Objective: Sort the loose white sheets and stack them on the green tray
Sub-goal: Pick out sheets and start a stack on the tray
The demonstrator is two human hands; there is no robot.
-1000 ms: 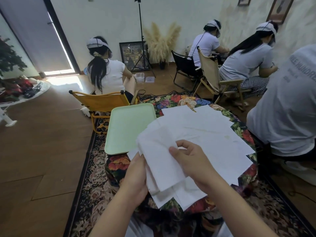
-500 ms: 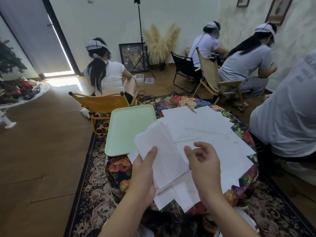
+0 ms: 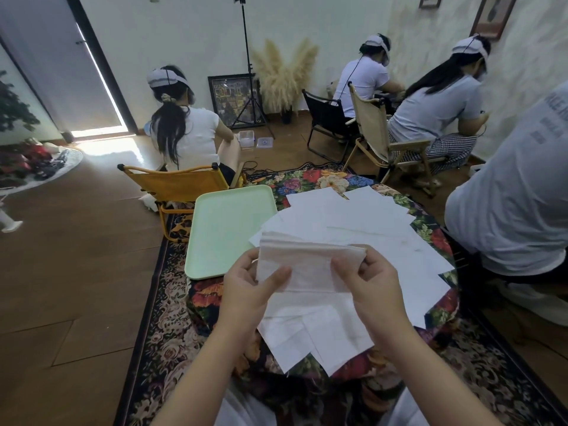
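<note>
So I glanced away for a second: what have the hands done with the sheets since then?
Both hands have gathered a small bundle of sheets and raised it. The right hand, open half a second ago, now pinches its right end; the left hand holds the left end. The green tray stays bare; the loose sheets stay spread.

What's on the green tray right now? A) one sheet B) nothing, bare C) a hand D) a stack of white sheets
B: the green tray shows only bare surface; the left hand and right hand hold a white sheet up near its corner, and the loose sheets lie on the floral cloth.
</note>
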